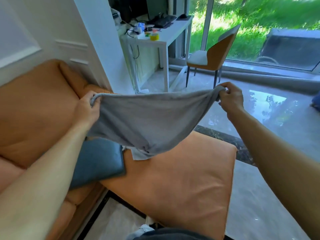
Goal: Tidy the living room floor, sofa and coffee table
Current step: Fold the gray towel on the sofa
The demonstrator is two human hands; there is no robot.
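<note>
While we work from the head view, our left hand [87,108] and right hand [231,99] each pinch a top corner of the grey cloth [149,120], stretched above the orange sofa [173,181]. Folding appears in hand; next, bring the corners together. No legible writing is visible.

Blue cushion [98,163] crowds the sofa [181,184] seat; right half lies bare.

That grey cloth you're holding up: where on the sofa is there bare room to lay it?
The orange seat cushion is bare from the blue cushion across to its floor-side edge. Crowded: the spot under the grey cloth, where a white piece lies.
</note>
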